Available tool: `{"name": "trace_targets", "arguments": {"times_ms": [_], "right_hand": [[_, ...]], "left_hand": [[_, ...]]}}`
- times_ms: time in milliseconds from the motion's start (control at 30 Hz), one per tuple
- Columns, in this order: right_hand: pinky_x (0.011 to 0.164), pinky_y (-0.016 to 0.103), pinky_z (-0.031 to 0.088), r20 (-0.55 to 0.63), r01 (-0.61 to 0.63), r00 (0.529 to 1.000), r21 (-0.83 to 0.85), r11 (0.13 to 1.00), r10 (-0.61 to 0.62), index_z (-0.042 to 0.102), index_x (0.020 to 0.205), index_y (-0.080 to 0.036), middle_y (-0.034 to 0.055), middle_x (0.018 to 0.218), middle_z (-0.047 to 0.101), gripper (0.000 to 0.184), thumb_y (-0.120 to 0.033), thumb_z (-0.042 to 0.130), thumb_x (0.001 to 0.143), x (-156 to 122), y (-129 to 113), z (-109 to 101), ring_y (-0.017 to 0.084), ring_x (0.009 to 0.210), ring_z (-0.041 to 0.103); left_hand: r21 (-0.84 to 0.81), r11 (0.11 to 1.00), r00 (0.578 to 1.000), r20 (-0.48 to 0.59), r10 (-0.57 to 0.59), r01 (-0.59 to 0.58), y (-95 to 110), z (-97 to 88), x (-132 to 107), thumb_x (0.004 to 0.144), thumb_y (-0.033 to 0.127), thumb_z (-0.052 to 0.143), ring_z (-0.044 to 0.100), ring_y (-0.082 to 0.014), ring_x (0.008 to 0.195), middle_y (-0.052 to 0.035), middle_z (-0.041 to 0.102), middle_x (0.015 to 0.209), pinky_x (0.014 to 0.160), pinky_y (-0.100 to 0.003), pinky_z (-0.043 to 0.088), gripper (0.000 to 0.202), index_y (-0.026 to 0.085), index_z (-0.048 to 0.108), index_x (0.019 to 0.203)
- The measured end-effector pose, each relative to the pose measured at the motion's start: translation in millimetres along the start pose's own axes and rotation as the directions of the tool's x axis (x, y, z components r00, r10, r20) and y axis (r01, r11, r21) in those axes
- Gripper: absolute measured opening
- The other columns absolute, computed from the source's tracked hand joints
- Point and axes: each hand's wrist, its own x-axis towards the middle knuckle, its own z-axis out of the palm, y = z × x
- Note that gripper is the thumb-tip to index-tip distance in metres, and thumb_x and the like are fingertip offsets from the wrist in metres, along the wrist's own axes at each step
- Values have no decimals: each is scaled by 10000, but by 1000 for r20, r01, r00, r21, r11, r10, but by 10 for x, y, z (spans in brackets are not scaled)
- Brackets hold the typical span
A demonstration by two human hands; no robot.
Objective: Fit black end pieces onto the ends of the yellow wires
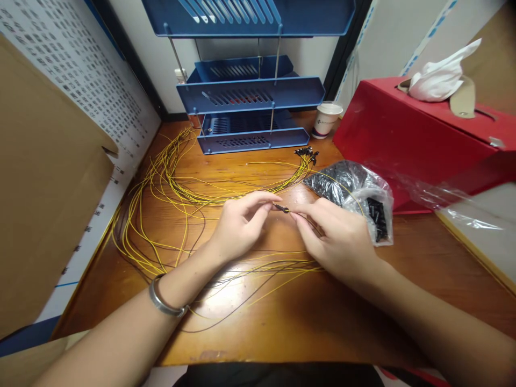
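Over the middle of the worktop [282, 333], well in from its near edge, the left hand [237, 224] and right hand [339, 235] meet almost tip to tip. The left grip is narrow, thumb and forefinger pinched on the left end of a small black connector [281, 208]. The right grip is just as narrow: its thumb and forefinger tips come together at the connector's other end, pinching the thin wire there. The other fingers of the right hand are curled under, and what they may touch cannot be told.

A loose bundle of yellow and dark wires [201, 201] sweeps round behind and beside the left hand, looping along the worktop's left edge; some strands pass in front of the hands, towards the near edge. Beyond the hands, its black ends [307, 156] lie clustered towards the far edge. Just beside the right hand is a clear plastic bag [365, 185] of black pieces [377, 217]. A blue tray rack [250, 95] and a paper cup [326, 119] stand along the far edge, with a red box [387, 129] at the far right corner.
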Motion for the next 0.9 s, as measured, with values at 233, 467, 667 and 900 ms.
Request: {"name": "trace_targets", "arguments": {"times_ms": [233,467,667,900], "right_hand": [[593,275,429,1,-8,1000,13,1000,8,730,897,-127,35,725,672,119,-151,620,935,-10,-2,11,147,603,613],[614,269,445,7,-15,1000,29,999,15,709,905,-149,38,746,688,123,-152,594,948,-18,-10,13,149,639,637],[604,265,430,8,-30,1000,46,998,29,704,907,-155,33,742,682,115,-164,596,946,-14,-15,13,139,620,611],[574,264,408,-2,-43,999,49,998,43,716,921,-137,29,731,671,114,-163,606,938,7,2,-3,130,586,571]], "left_hand": [[59,998,996,92,22,-27,7,-1,6,912,212,641,755,-193,935,-77,796,966,796,-258,604,194,149,750,1060],[49,999,993,115,16,-21,-6,-6,2,908,224,661,762,-184,869,-65,798,889,765,-250,604,155,152,764,999],[47,998,995,100,29,-33,-13,-3,-3,908,212,658,764,-184,867,-58,795,841,743,-245,606,146,160,766,992],[58,998,999,51,-8,5,-30,-6,10,905,239,672,761,-193,874,-77,794,864,720,-247,605,152,142,764,975]]}}
